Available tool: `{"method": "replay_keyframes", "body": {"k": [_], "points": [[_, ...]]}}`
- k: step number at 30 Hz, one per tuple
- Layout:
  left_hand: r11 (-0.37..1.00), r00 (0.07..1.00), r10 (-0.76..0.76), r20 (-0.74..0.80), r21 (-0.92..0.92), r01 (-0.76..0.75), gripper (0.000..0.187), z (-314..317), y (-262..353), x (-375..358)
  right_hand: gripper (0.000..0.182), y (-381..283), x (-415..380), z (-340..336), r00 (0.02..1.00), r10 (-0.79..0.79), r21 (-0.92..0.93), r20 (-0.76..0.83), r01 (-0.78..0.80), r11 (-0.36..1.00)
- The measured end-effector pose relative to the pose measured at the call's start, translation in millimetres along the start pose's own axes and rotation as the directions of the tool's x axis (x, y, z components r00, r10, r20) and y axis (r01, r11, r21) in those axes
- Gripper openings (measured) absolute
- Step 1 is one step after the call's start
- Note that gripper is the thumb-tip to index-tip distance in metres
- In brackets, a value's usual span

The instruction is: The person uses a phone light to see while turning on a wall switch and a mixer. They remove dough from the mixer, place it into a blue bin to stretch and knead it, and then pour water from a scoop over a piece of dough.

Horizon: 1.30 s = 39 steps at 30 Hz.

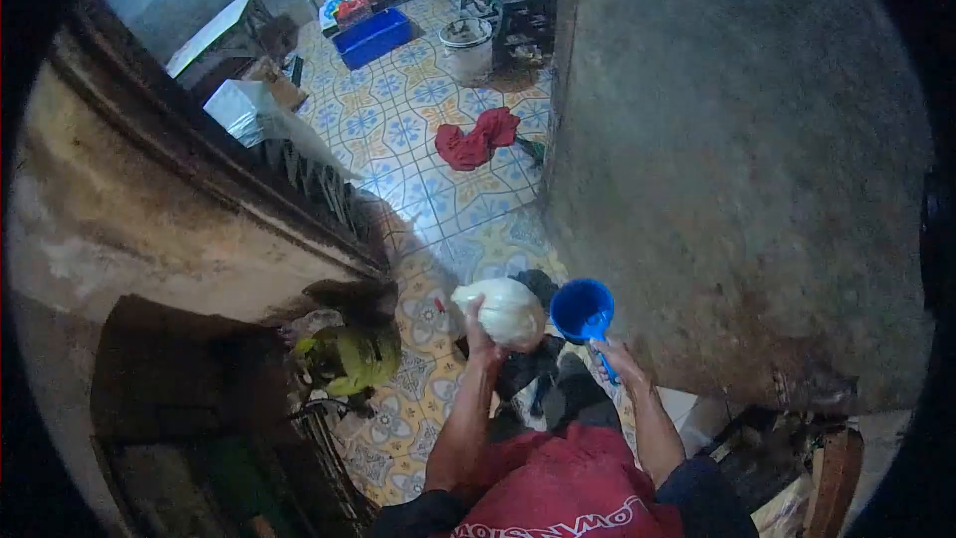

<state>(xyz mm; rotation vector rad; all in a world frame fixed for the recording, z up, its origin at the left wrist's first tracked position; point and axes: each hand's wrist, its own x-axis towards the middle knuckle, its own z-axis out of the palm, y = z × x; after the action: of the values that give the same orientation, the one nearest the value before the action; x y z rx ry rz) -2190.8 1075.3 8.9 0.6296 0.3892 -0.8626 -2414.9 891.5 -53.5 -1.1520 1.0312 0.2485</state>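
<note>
Looking down past a red shirt that's getting cut off by the bottom edge, so the printed lettering on it isn't really readable. Just above the shirt, the left hand is gripping a pale, roundish white bundle from underneath, fingers wrapping around it; hard to say whether it's a bag or cloth. Right beside the bundle, the right hand is closing its fingers around the handle of a blue scoop cup, mouth facing up, and I can't make out anything inside it. Something dark is lying on the patterned tile floor under the bundle, too murky to identify. Left of the bundle, a yellow-green thing is sitting half in shadow. Well beyond the bundle, a red cloth is lying crumpled on the tiles, then a blue tub and a pale bucket farther off.
</note>
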Motion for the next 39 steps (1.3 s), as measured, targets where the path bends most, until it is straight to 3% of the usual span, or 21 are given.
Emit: {"method": "replay_keyframes", "body": {"k": [2, 4, 7, 9, 10, 12, 14, 16, 18, 24, 27, 30, 32, 33, 35, 36, 37, 39], "points": [[0.998, 0.997, 0.061, 0.049, -0.015, -0.061, 0.058, -13, 35, 57, 0.019, -58, 16, 15, 1.000, -0.001, -0.023, 0.019, 0.001, 1.000], [0.991, 0.985, 0.131, -0.110, -0.007, -0.132, 0.058, 14, 70, 89, 0.020, -100, 55, 26, 1.000, -0.017, -0.049, 0.016, 0.017, 0.999], [0.964, 0.948, 0.265, -0.176, 0.016, -0.267, 0.055, 46, 122, 152, 0.024, -161, 138, 38, 0.997, -0.003, -0.097, 0.077, 0.011, 0.995], [0.963, 0.952, 0.265, -0.154, -0.009, -0.269, 0.054, 71, 160, 206, 0.024, -199, 239, 48, 0.996, -0.039, -0.114, 0.082, 0.048, 0.992], [0.970, 0.956, 0.236, -0.176, -0.009, -0.241, 0.054, 71, 170, 218, 0.025, -196, 263, 55, 0.997, -0.013, -0.109, 0.079, 0.021, 0.994], [0.972, 0.958, 0.231, -0.169, -0.011, -0.236, 0.054, 91, 200, 273, 0.025, -272, 293, 77, 0.993, 0.077, -0.070, 0.093, -0.071, 0.995], [0.961, 0.932, 0.275, -0.238, 0.040, -0.273, 0.055, 116, 227, 310, 0.026, -324, 339, 90, 0.994, 0.044, -0.106, 0.099, -0.034, 0.994], [0.969, 0.965, 0.225, -0.137, -0.068, -0.236, 0.055, 121, 254, 358, 0.027, -373, 372, 96, 0.995, 0.025, -0.102, 0.095, -0.015, 0.995], [0.944, 0.942, 0.315, -0.116, -0.064, -0.324, 0.057, 131, 279, 410, 0.026, -427, 401, 102, 0.997, 0.020, -0.037, 0.077, -0.017, 0.999], [0.976, 0.959, 0.185, -0.216, -0.075, -0.205, 0.056, 215, 361, 546, 0.026, -554, 506, 97, 0.999, -0.053, 0.023, -0.003, 0.053, 0.998], [0.991, 0.983, 0.137, -0.122, 0.009, -0.137, 0.057, 253, 399, 654, 0.029, -619, 565, 84, 0.993, -0.072, 0.089, -0.093, 0.081, 0.993], [1.000, 0.995, 0.000, -0.098, 0.008, 0.001, 0.054, 296, 417, 698, 0.025, -659, 588, 69, 0.974, -0.025, 0.160, -0.224, 0.062, 0.985], [0.999, 0.998, 0.012, -0.058, 0.039, -0.010, 0.048, 324, 424, 745, 0.023, -701, 599, 46, 0.961, -0.078, 0.197, -0.264, 0.133, 0.971], [0.990, 0.992, 0.089, -0.094, 0.116, -0.078, 0.046, 344, 421, 763, 0.023, -730, 596, 33, 0.953, -0.101, 0.235, -0.286, 0.172, 0.957], [0.989, 0.995, 0.056, -0.084, 0.144, -0.043, 0.045, 373, 419, 804, 0.021, -766, 616, -5, 0.930, -0.184, 0.302, -0.317, 0.283, 0.910], [0.987, 0.995, 0.041, -0.091, 0.156, -0.027, 0.045, 389, 414, 831, 0.022, -793, 633, -25, 0.905, -0.156, 0.309, -0.396, 0.291, 0.906], [0.988, 1.000, -0.008, -0.023, 0.154, 0.012, 0.046, 391, 409, 850, 0.023, -811, 641, -41, 0.867, -0.209, 0.311, -0.453, 0.374, 0.874], [0.982, 0.998, -0.056, -0.043, 0.180, 0.063, 0.046, 428, 398, 883, 0.024, -853, 674, -77, 0.799, -0.259, 0.328, -0.543, 0.485, 0.811]]}}
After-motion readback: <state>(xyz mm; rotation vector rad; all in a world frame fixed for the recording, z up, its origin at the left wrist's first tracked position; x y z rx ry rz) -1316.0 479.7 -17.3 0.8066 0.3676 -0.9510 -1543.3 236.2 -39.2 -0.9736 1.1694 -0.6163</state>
